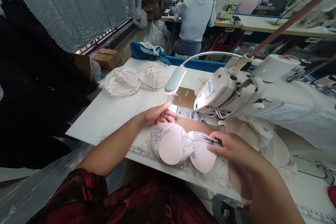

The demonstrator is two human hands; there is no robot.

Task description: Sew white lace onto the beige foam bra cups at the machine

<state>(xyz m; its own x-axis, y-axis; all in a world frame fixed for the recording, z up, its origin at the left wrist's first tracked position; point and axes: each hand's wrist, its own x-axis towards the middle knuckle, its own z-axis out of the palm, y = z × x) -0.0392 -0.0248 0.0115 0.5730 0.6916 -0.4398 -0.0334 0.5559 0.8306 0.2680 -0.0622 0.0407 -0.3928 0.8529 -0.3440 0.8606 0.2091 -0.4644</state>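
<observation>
Two pale padded cups face up on the lace bra (181,145), which lies at the near edge of the white table (112,115), just left of the needle area. At far left a black cloth (31,77) hangs beside the table's left edge, and clear plastic (39,185) drapes below the near corner. The tabletop between that edge and the bra is bare, with a pile of lace bras (133,80) at the far left corner and a printed ruler (147,154) running along the near edge. The left hand (157,115) lies flat on the bra's far rim, fingers stretched out and gripping nothing. White lace frills around both cups and spills over the near edge. The right hand (231,147) presses on the right cup, fingers curled around small metal thread snips (214,141). Right of it the sewing machine (236,91) crowds the table, its lamp (175,79) arching leftward above the hands. The needle is hard to make out, the snips' handle is buried in the hand, and more lace under the machine arm blurs into white.
</observation>
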